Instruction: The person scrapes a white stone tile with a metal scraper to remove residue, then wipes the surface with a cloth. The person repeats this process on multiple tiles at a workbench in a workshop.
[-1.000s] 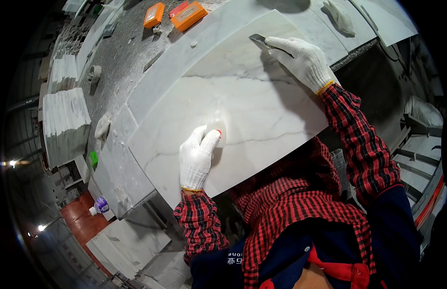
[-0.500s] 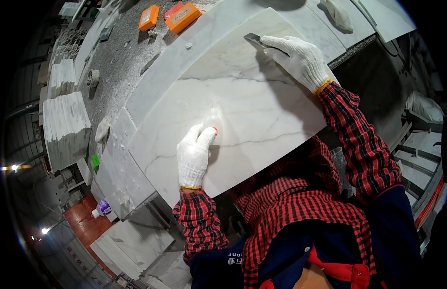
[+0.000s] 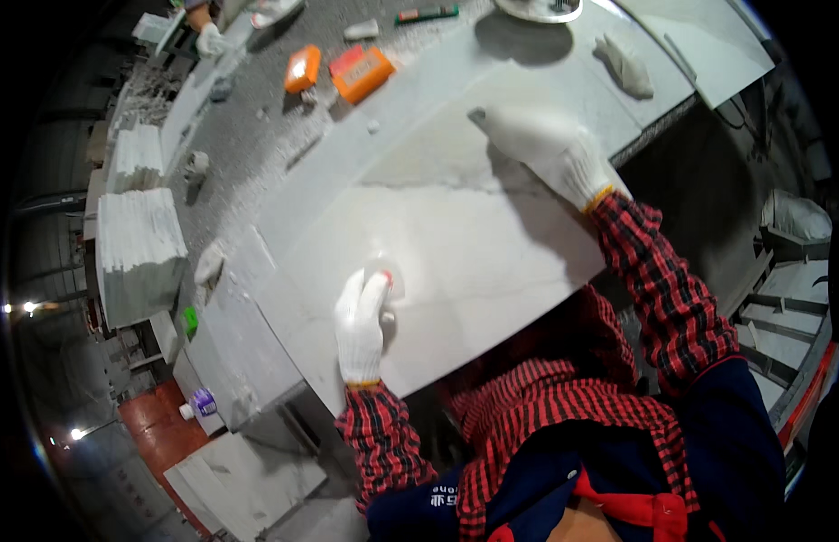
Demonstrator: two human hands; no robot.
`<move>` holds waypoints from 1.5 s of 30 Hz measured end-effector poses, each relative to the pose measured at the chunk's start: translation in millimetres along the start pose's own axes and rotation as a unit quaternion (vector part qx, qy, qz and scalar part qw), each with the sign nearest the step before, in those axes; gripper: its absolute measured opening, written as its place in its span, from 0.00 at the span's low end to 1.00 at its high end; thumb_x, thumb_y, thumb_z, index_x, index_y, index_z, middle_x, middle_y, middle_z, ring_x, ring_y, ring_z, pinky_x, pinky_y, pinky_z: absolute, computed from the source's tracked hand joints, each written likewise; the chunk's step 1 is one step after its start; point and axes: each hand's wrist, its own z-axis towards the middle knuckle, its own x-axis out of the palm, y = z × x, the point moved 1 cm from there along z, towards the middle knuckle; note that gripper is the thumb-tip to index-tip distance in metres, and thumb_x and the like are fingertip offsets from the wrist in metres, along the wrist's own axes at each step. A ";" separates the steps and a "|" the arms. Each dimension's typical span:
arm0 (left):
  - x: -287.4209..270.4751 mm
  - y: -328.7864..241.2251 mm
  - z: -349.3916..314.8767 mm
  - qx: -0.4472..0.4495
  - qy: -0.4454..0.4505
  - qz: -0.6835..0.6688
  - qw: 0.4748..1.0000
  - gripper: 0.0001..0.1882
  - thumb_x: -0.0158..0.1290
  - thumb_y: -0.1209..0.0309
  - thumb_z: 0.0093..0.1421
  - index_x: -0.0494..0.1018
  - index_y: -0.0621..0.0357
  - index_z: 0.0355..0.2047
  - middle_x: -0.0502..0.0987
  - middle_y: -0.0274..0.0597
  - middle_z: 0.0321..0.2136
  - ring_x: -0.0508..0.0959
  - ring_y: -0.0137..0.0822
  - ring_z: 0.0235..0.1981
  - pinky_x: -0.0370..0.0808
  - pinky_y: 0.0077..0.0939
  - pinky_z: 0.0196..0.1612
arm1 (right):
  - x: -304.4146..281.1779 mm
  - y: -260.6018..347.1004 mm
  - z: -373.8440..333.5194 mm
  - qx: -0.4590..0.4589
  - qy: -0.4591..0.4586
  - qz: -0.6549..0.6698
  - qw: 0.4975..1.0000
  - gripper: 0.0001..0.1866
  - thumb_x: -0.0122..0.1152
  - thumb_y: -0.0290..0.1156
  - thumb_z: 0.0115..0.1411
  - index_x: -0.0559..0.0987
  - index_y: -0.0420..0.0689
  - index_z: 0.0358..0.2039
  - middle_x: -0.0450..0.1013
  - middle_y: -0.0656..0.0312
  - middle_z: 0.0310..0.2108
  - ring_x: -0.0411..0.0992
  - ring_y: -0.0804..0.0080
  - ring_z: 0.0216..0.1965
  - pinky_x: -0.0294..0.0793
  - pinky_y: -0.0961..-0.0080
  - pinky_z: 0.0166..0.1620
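A broad white marble slab (image 3: 474,235) with grey veins lies before me. My left hand (image 3: 361,327), in a white knitted glove, pinches a pale, translucent round piece (image 3: 381,267) against its surface; the exact kind is unclear. Toward the slab's far right part, my right hand (image 3: 546,149) is closed around a thin grey metal scraper blade (image 3: 477,116), its tip poking out past the glove. That hand is smeared by motion, so whether the blade touches the stone cannot be made out.
Beyond the slab are orange boxes (image 3: 363,76), a marker-like green stick (image 3: 427,14) and a shiny round dish (image 3: 539,9). A crumpled glove (image 3: 625,67) lies at the far right. Stacked white slabs (image 3: 141,257) stand at left. Another person's gloved hand (image 3: 210,40) appears upper left.
The view has tilted, bringing the dish, the green stick and another person's hand into sight. My left hand has shifted slightly left over the slab with the round piece. My right hand is now blurred.
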 end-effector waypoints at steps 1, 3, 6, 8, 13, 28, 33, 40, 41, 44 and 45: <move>-4.6 3.8 -0.9 -0.017 -0.015 -0.047 0.999 0.15 0.51 0.62 0.66 0.77 0.61 0.45 0.72 0.28 0.27 0.69 0.21 0.27 0.67 0.18 0.29 | -4.2 0.2 4.0 -0.001 -0.004 -0.002 1.000 0.07 0.62 0.36 0.61 0.82 0.53 0.39 0.77 0.60 0.28 0.76 0.59 0.30 0.77 0.67 0.33; -12.0 -0.4 -3.7 0.021 -0.049 -0.111 0.992 0.12 0.49 0.65 0.69 0.74 0.58 0.46 0.74 0.30 0.32 0.72 0.21 0.30 0.70 0.17 0.32 | -9.8 3.8 9.0 0.027 -0.009 0.027 0.999 0.04 0.62 0.35 0.59 0.79 0.52 0.34 0.74 0.60 0.25 0.75 0.59 0.28 0.75 0.65 0.31; -46.7 11.9 7.9 0.021 -0.145 -0.199 0.969 0.20 0.53 0.63 0.67 0.70 0.60 0.55 0.76 0.35 0.42 0.77 0.29 0.40 0.74 0.22 0.45 | -12.7 9.0 16.4 0.004 0.025 -0.019 0.999 0.03 0.62 0.35 0.59 0.77 0.53 0.33 0.73 0.60 0.24 0.74 0.59 0.27 0.74 0.65 0.29; -75.1 25.2 36.7 0.073 -0.172 -0.213 0.959 0.23 0.53 0.63 0.67 0.69 0.61 0.58 0.75 0.38 0.47 0.76 0.30 0.48 0.74 0.28 0.49 | -9.2 11.1 14.0 0.020 0.013 0.028 0.999 0.06 0.61 0.37 0.60 0.80 0.54 0.37 0.74 0.60 0.25 0.75 0.59 0.28 0.74 0.64 0.30; -91.3 -0.5 107.4 0.129 -0.225 -0.142 0.955 0.26 0.53 0.59 0.67 0.67 0.62 0.60 0.73 0.42 0.55 0.72 0.37 0.56 0.72 0.36 0.52 | -4.3 5.4 8.8 0.065 0.042 0.013 0.997 0.12 0.63 0.41 0.59 0.83 0.55 0.43 0.78 0.59 0.29 0.77 0.58 0.31 0.76 0.62 0.34; -106.2 19.8 262.9 0.050 -0.289 0.319 0.901 0.28 0.53 0.48 0.62 0.74 0.57 0.52 0.79 0.55 0.49 0.78 0.55 0.52 0.71 0.48 0.54 | 1.9 1.3 0.3 0.066 0.004 0.047 0.997 0.14 0.63 0.38 0.58 0.84 0.54 0.45 0.80 0.57 0.34 0.78 0.56 0.36 0.77 0.64 0.39; -125.5 9.0 216.7 0.076 -0.234 0.276 0.929 0.36 0.52 0.49 0.63 0.61 0.57 0.65 0.75 0.54 0.56 0.75 0.54 0.56 0.69 0.45 0.58 | 6.4 1.8 4.2 0.080 0.055 0.007 0.995 0.14 0.60 0.41 0.60 0.82 0.58 0.47 0.79 0.58 0.34 0.78 0.57 0.35 0.77 0.62 0.37; -128.9 61.3 105.2 0.197 -0.237 0.245 0.919 0.31 0.49 0.64 0.69 0.57 0.64 0.67 0.67 0.60 0.63 0.69 0.52 0.62 0.65 0.42 0.64 | 0.4 -2.1 4.2 0.114 0.088 0.041 0.989 0.15 0.57 0.46 0.64 0.82 0.59 0.47 0.79 0.56 0.34 0.77 0.54 0.36 0.76 0.58 0.38; -127.2 73.8 84.0 0.204 -0.250 0.261 0.910 0.29 0.49 0.65 0.69 0.58 0.65 0.66 0.67 0.61 0.62 0.69 0.53 0.62 0.65 0.42 0.63 | 0.9 -5.8 3.0 0.114 0.090 0.067 0.987 0.15 0.57 0.46 0.64 0.82 0.58 0.48 0.79 0.55 0.35 0.77 0.52 0.37 0.76 0.59 0.39; -133.6 113.7 31.4 0.224 -0.272 0.330 0.876 0.27 0.48 0.65 0.70 0.62 0.66 0.64 0.68 0.62 0.60 0.69 0.55 0.62 0.65 0.43 0.63 | -2.7 -14.2 11.2 0.126 0.099 0.161 0.974 0.16 0.58 0.40 0.64 0.82 0.53 0.51 0.81 0.52 0.40 0.78 0.55 0.41 0.77 0.63 0.43; -132.6 118.8 22.2 0.232 -0.276 0.354 0.863 0.26 0.48 0.64 0.70 0.63 0.66 0.64 0.68 0.62 0.60 0.69 0.55 0.61 0.66 0.43 0.63 | -4.6 -20.5 14.1 0.169 0.094 0.232 0.953 0.16 0.59 0.37 0.64 0.82 0.52 0.51 0.81 0.54 0.41 0.79 0.59 0.41 0.77 0.65 0.43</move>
